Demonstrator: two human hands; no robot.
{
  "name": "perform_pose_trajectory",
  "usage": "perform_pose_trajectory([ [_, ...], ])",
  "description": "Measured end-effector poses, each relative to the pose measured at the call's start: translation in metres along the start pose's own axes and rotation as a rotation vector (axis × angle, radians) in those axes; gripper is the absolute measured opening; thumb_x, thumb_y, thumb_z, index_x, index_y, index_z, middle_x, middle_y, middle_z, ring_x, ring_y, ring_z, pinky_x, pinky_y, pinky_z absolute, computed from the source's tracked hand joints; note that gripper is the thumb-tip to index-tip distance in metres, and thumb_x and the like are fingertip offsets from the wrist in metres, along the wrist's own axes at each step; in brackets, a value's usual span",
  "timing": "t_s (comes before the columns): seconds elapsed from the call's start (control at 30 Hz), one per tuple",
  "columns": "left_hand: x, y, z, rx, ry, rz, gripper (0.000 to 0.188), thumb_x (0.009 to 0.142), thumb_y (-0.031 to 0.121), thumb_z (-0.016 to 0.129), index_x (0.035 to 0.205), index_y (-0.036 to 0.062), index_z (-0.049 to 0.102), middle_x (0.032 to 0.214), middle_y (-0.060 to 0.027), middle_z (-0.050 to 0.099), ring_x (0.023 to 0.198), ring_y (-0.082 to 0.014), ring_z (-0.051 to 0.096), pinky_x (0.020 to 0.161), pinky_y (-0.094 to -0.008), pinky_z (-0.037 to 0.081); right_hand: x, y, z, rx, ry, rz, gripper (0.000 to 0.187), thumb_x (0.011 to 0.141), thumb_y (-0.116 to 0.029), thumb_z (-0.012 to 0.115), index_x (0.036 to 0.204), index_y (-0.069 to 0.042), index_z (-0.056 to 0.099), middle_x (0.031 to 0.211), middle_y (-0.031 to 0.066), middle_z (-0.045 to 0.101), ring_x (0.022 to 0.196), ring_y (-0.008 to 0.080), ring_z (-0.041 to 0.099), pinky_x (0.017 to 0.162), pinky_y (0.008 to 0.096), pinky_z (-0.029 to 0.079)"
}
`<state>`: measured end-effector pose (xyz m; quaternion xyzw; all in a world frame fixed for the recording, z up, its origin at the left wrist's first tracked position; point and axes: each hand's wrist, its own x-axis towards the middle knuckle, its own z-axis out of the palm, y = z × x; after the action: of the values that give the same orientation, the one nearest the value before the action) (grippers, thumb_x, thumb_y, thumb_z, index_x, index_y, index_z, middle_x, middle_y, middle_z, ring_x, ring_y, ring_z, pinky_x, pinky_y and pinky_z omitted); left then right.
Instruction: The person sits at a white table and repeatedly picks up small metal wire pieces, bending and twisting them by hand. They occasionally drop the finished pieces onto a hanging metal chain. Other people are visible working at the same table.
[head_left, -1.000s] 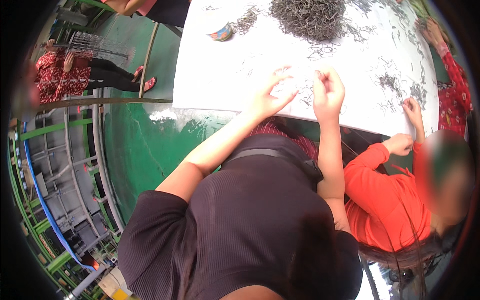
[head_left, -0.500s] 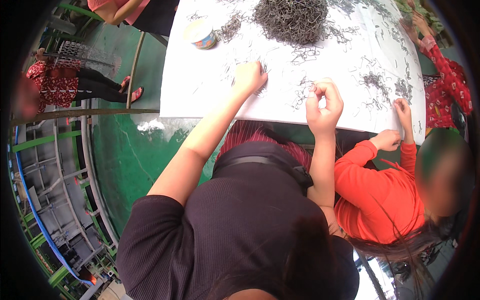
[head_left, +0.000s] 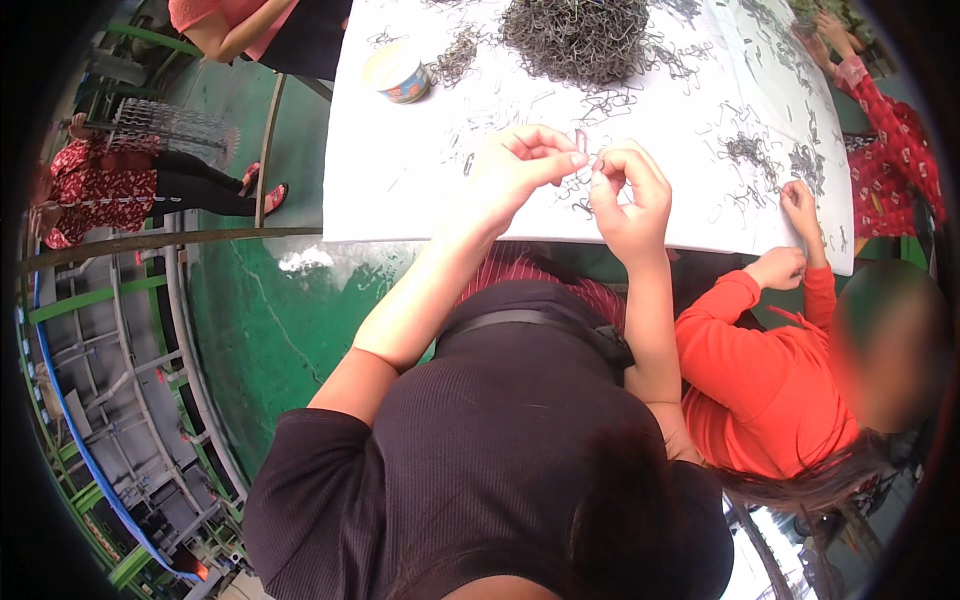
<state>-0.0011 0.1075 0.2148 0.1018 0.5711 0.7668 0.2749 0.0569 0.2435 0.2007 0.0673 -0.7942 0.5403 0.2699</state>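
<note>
Over the near part of the white table, my two hands are raised with their fingertips almost meeting. Between thumb and forefinger, my left hand [head_left: 512, 178] pinches a small bent metal piece [head_left: 581, 139], which sticks up from the fingertips. Beside it, my right hand [head_left: 636, 197] is closed in a pinch, with a tiny dark thing at its tips too small to name. Light thin metal pieces [head_left: 487, 122] lie scattered beyond my left hand. Loose dark wire hooks [head_left: 610, 103] are spread beyond my right hand, and a few lie under the fingers.
A big heap of dark wire hooks [head_left: 575, 40] stands at the far middle of the table [head_left: 365, 190]. A round tub [head_left: 398, 73] sits far left. Close on my right, a person in an orange top [head_left: 765, 360] works at the table; others stand around.
My left hand has lifted off the scattered pieces and come right with a metal piece in its pinch. My right hand has shifted slightly left toward it.
</note>
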Motion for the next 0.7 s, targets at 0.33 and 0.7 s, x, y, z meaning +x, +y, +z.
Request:
perform_pose_trajectory([
  [0.33,-0.007,0.0,-0.001,-0.04,0.028,0.013,0.012,0.07,0.008,0.066,0.078,0.0039,0.059,0.073,-0.0018,0.059,0.065,-0.0069,0.049,0.06,-0.0204,0.039,0.0,-0.001,0.01,0.061,0.01,-0.079,0.006,0.068,0.0,0.05,0.071,-0.001,0.045,0.068,0.0063,0.047,0.049,0.0106,0.041,0.044,0.0222,0.035],
  [0.7,-0.004,0.001,-0.004,-0.013,-0.057,0.021,0.011,0.071,0.008,0.066,0.077,0.0038,0.058,0.073,-0.0015,0.058,0.067,-0.0075,0.05,0.061,-0.0207,0.039,0.003,0.003,0.012,0.079,-0.028,-0.135,0.008,0.069,0.001,0.05,0.073,-0.003,0.044,0.065,0.0051,0.046,0.049,0.012,0.042,0.045,0.0239,0.036],
])
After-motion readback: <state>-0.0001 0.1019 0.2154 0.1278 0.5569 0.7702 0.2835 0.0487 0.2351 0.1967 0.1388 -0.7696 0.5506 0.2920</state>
